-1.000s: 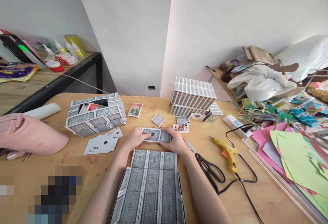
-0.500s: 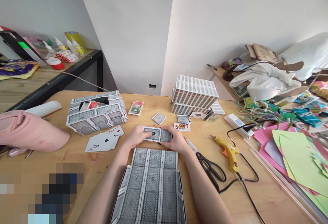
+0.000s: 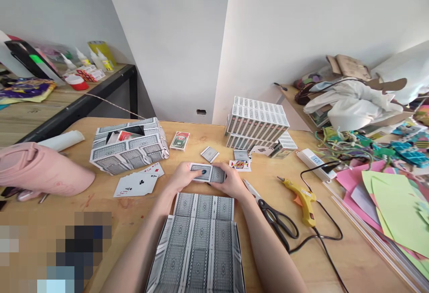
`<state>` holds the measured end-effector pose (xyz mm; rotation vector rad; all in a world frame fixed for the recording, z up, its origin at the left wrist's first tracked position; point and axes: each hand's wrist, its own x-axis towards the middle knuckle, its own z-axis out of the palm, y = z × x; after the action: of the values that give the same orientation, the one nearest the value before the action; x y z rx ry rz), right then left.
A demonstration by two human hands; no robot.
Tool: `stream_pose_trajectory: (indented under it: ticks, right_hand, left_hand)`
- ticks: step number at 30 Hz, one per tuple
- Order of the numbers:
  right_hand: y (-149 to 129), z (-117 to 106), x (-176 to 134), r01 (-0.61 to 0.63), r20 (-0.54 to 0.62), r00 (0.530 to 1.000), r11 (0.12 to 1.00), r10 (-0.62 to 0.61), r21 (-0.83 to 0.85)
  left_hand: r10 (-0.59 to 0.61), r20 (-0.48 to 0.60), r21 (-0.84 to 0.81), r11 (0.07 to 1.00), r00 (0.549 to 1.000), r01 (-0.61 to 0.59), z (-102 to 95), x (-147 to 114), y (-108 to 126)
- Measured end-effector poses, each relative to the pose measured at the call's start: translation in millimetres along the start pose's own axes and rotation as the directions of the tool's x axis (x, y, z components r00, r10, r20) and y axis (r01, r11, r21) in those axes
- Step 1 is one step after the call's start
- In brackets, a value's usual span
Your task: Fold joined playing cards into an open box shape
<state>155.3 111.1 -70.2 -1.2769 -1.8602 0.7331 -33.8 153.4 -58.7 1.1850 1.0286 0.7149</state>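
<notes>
Between my hands, just above the far edge of a card-covered box (image 3: 201, 235), are grey-backed playing cards (image 3: 201, 172), laid end to end. My left hand (image 3: 182, 177) pinches the left end, thumb on top. My right hand (image 3: 231, 180) grips the right end, its fingers partly hidden. Beyond them lie a cut card piece (image 3: 210, 153) and a king card (image 3: 240, 165) near another cut piece (image 3: 241, 155). Left of my left hand, several face-up cards (image 3: 137, 183) are fanned out. Scissors (image 3: 275, 219) rest right of my right hand.
A yellow glue gun (image 3: 303, 201) with a black cord lies at the right, near a power strip (image 3: 316, 164) and coloured paper (image 3: 389, 203). Stacked card packs (image 3: 258, 121) stand at the back. To the left are a card-covered tissue box (image 3: 129, 148) and a pink roll (image 3: 43, 170).
The whole view has shifted slightly, so things appear a little further right. My hands keep the same hold on the playing cards.
</notes>
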Motion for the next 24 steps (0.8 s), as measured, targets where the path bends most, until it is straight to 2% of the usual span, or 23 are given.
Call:
stream_pose_trajectory:
  ticks: [12, 24]
  right_hand:
    - [0, -3, 0, 0.082, -0.006, 0.997, 0.995, -0.082, 0.054]
    - [-1, -2, 0, 0.048, 0.026, 0.998, 0.998, -0.049, 0.044]
  left_hand:
    - [-0.034, 0.047, -0.019, 0.999, 0.998, 0.035, -11.5, -2, -2]
    - [-0.046, 0.06, -0.023, 0.999, 0.997, 0.048, -7.9, -1, -1]
